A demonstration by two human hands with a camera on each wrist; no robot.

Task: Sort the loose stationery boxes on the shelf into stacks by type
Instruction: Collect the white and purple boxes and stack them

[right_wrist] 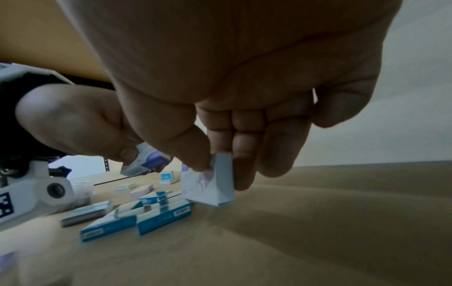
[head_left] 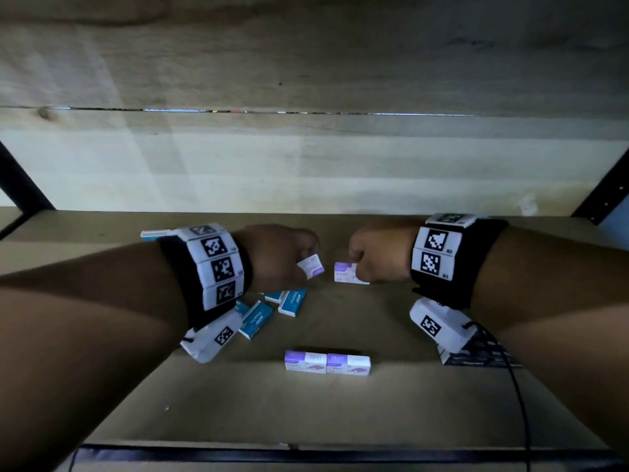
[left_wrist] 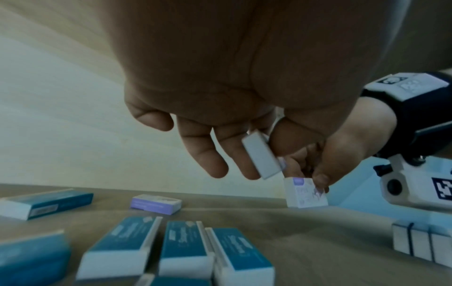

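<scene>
- The left hand [head_left: 275, 255] was held above the shelf [head_left: 391, 403], with a small purple-and-white box [head_left: 311, 266] pinched between thumb and fingers [left_wrist: 208, 154]; the box was tilted and clear of the shelf surface.
- The right hand [head_left: 374, 257] was curled round a second purple-and-white box [head_left: 349, 273], gripped by thumb and fingers [right_wrist: 247, 154]. In the right wrist view the lower edge of this box appeared to be at or just above the shelf; contact could not be told.
- The two held boxes were close together, apart, near the middle of the shelf.
- Two further purple boxes [head_left: 327, 362] were seen lying side by side, touching, on the shelf nearer the front edge.
- A loose group of blue staples boxes [head_left: 272, 310] was noted under and beside the left wrist, lying at differing angles, some touching.
- One more purple box [left_wrist: 156, 204] was recorded lying flat behind the blue group in the left wrist view.
- A row of dark boxes [head_left: 476, 356] was seen below the right wrist; their print could not be read.
- A black cable [head_left: 517, 386] was seen running from the right wrist towards the front of the shelf.
</scene>
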